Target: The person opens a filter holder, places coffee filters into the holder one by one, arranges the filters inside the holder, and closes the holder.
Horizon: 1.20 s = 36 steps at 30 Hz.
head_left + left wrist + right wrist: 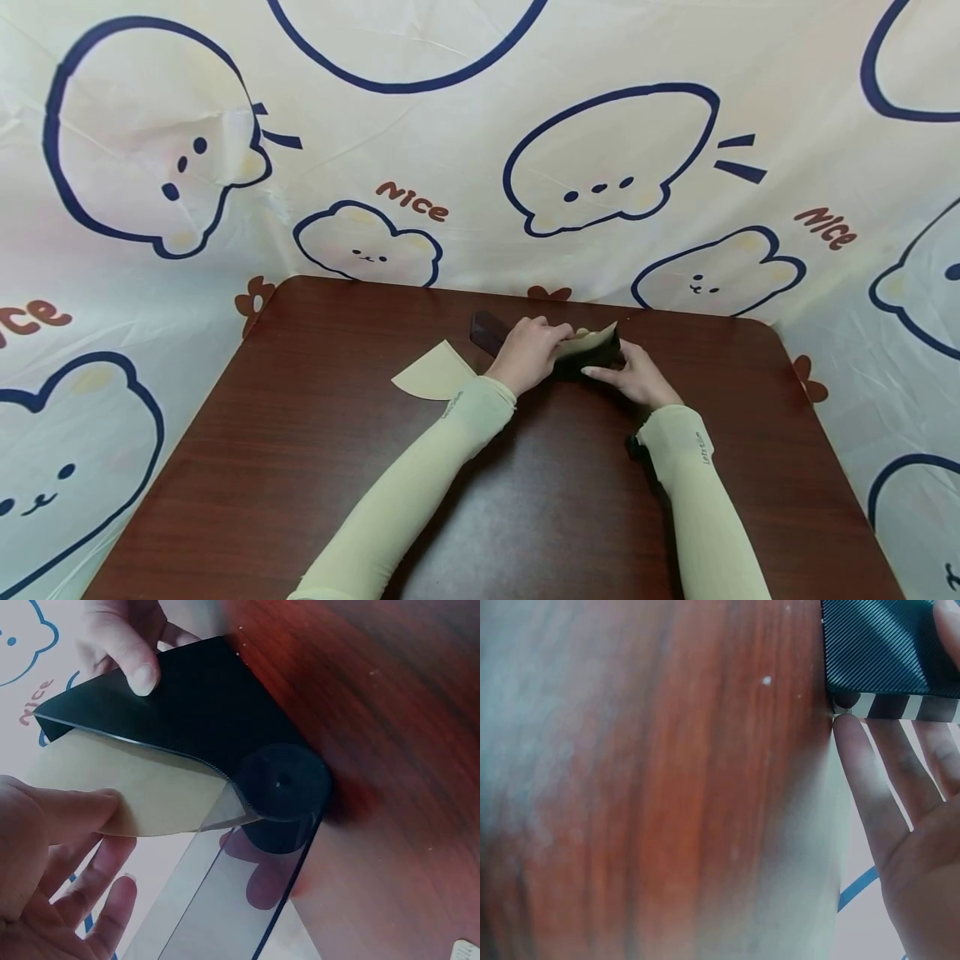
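Note:
A black fan-shaped case [187, 697], which looks like a coffee filter holder, stands near the table's far edge. Its clear lid [225, 892] is swung out on a round hinge [282, 781]. Tan paper coffee filters [150, 784] stick out of the case's opening. My left hand [528, 354] pinches their curved edge between thumb and fingers. My right hand [637, 375] grips the case from the other side, thumb on the dark face and fingers behind. In the right wrist view, the case's ridged surface [885, 649] shows above the fingers.
Left of the case, a loose fan-shaped tan filter [435, 375] lies flat on the dark brown wooden table [300, 467]. A pale curtain [465, 150] with cartoon outlines hangs directly behind the table and along both sides.

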Motion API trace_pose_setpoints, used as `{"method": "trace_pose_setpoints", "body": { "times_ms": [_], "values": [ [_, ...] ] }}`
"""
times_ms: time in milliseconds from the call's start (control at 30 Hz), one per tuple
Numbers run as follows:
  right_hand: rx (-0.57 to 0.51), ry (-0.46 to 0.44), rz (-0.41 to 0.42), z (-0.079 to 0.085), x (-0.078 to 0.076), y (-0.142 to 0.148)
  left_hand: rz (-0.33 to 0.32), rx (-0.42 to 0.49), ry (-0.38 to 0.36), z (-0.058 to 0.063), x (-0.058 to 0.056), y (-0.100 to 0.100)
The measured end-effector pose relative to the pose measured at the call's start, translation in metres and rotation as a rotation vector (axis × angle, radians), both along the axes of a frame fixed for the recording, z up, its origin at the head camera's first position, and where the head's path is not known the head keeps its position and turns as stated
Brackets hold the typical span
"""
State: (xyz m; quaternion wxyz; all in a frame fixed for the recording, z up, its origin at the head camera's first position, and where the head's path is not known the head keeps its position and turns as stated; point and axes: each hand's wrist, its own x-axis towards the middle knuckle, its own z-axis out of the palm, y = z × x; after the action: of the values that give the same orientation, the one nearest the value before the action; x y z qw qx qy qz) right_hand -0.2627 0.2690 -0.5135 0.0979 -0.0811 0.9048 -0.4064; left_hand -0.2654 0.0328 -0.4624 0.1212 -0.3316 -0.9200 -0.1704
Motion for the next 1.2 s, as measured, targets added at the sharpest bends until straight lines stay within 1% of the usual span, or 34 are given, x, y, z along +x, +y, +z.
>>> {"method": "trace_pose_setpoints", "body": {
  "times_ms": [133,333,433,867,1200],
  "values": [
    [-0.003,0.008,0.004,0.0,0.0,0.0,0.013,-0.013,0.01,-0.002,0.001,0.0],
    [-0.02,0.009,-0.002,-0.001,0.0,0.0,0.031,-0.12,0.01,-0.004,0.004,0.002],
    [-0.02,0.008,-0.003,-0.002,0.0,0.001,0.039,-0.158,0.008,-0.005,0.004,0.004],
    [-0.019,-0.018,-0.004,0.001,0.0,0.0,0.061,-0.219,0.002,-0.007,0.004,0.005],
    [0.002,-0.031,-0.018,0.001,0.001,0.0,0.081,-0.246,0.029,-0.011,0.004,0.007]
  ]
}}
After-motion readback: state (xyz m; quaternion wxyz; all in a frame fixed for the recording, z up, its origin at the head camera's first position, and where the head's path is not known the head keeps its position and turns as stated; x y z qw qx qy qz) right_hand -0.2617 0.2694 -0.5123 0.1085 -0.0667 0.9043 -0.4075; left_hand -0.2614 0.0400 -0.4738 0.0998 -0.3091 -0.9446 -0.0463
